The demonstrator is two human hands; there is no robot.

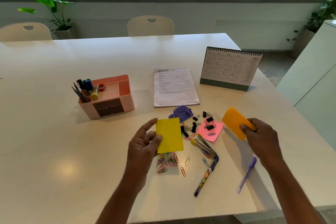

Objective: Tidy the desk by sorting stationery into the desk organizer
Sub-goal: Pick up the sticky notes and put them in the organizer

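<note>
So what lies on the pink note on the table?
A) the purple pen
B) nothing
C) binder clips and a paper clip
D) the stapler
C: black binder clips and one paper clip sit on the pink note; the stapler lies just beside it.

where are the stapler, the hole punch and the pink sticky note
stapler (pixel 204 146), head view, middle of its metal body
hole punch (pixel 181 113), head view, top of the purple casing
pink note (pixel 216 132), head view, bare area right of the binder clips

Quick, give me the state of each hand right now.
Left hand: closed on the yellow pad.
Right hand: closed on the orange pad.
</note>
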